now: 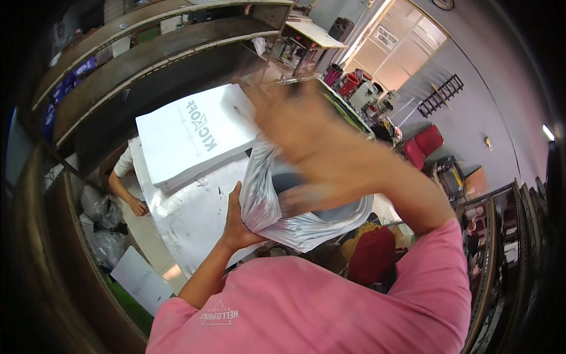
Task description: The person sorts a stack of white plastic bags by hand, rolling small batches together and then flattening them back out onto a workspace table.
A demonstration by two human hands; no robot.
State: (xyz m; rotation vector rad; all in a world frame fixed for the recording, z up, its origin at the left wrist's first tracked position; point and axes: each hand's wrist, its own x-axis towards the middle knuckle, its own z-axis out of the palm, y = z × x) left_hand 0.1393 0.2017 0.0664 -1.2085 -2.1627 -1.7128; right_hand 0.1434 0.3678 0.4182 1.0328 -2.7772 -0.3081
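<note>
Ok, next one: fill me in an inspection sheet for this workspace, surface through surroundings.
Surface: pale table, shiny, with dark marks.
Job's things: white plastic bag, mouth open, dark grey inside; white printed stack on the table.
Clutter: crumpled clear plastic at lower left; assorted containers on the far bench.
Hands: left hand grips the bag's edge; right hand is blurred over the bag, grip unclear.
Cables: a thin dark line on the wall, possibly one; cannot tell.
Surroundings: shelving, red chair, a co-worker's hand left of the table.
</note>
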